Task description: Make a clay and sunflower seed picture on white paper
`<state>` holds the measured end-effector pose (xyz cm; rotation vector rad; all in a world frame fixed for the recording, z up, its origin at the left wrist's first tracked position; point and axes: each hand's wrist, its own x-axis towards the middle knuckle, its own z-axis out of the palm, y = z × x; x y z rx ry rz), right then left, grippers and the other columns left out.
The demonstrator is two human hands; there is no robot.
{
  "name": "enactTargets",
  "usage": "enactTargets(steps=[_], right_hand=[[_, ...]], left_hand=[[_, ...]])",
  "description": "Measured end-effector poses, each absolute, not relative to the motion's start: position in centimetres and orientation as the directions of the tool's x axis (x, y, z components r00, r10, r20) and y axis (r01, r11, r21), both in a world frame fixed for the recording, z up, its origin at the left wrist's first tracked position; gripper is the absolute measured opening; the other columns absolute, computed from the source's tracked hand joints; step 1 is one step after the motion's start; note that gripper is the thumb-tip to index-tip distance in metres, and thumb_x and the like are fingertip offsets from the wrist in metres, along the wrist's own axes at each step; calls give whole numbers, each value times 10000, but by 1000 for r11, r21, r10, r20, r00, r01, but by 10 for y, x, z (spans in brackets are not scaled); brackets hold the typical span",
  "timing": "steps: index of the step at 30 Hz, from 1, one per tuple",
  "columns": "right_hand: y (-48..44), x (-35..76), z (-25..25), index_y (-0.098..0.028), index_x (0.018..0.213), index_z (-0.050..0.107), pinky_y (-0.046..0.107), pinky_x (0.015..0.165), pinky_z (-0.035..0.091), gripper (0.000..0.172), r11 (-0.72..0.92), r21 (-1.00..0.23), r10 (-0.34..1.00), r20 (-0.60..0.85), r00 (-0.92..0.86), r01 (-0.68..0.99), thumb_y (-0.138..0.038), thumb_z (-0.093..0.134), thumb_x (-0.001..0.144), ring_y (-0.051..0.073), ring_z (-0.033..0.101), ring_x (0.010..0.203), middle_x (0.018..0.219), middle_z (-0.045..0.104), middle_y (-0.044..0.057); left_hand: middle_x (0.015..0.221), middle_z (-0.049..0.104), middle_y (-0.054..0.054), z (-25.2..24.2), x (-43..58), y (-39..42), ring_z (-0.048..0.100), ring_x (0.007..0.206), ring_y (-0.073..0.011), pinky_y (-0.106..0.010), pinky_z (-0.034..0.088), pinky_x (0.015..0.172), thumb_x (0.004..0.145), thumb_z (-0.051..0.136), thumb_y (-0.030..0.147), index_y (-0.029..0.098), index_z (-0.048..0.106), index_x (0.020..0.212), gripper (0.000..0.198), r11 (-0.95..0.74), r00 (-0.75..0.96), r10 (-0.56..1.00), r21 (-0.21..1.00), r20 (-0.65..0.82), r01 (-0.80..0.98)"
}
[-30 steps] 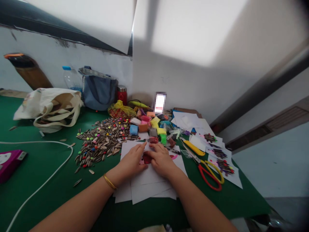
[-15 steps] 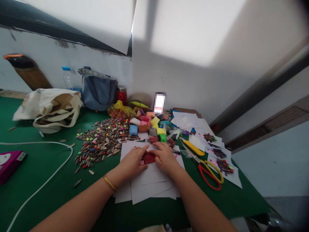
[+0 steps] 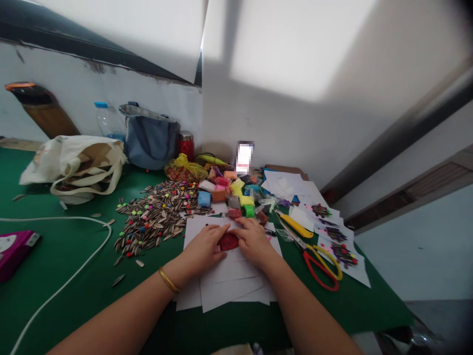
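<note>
A flat, dark red piece of modelling clay lies on the stacked white paper in front of me. My left hand grips its left side, thumb low and fingers along the upper edge. On the other side my right hand holds it with bent fingers, and the fingertips of both hands nearly meet above it. A bit of pink shows beside my left thumb, mostly covered. Just beyond the fingers are several packets of coloured clay, among them a green packet and a blue packet.
Sunflower seeds mixed with coloured beads spread to the left. Scissors and a yellow utility knife lie at right, near paper sheets with seeds on them. A phone leans on the wall. A white cable curves at left.
Both hands stay around the red clay. The fingers of my left hand have shifted very slightly; nothing else has visibly moved.
</note>
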<state>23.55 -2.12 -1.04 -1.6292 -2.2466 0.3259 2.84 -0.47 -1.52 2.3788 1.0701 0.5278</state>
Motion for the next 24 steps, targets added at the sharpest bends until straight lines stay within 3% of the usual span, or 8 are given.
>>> enactTargets(steps=[17,24], right_hand=[[-22,247,-2,-333,1074,753,479,1087,280,391,302,-328,953,81,-292,895,-146,557,792,275,355,1320,1452,495,-13],[-23,252,0,-342,1051,760,500,1095,280,367,316,-296,947,50,-316,901,-157,563,802,285,342,1343,1475,474,-17]], left_hand=[[1372,568,-100,-15,30,-7,425,1327,-290,-451,362,1111,841,618,281,200,422,1430,627,-642,667,733,461,134,613],[1350,567,-116,-24,38,-14,454,1256,-310,-488,317,1114,880,585,362,180,511,1362,520,-726,686,687,271,238,633]])
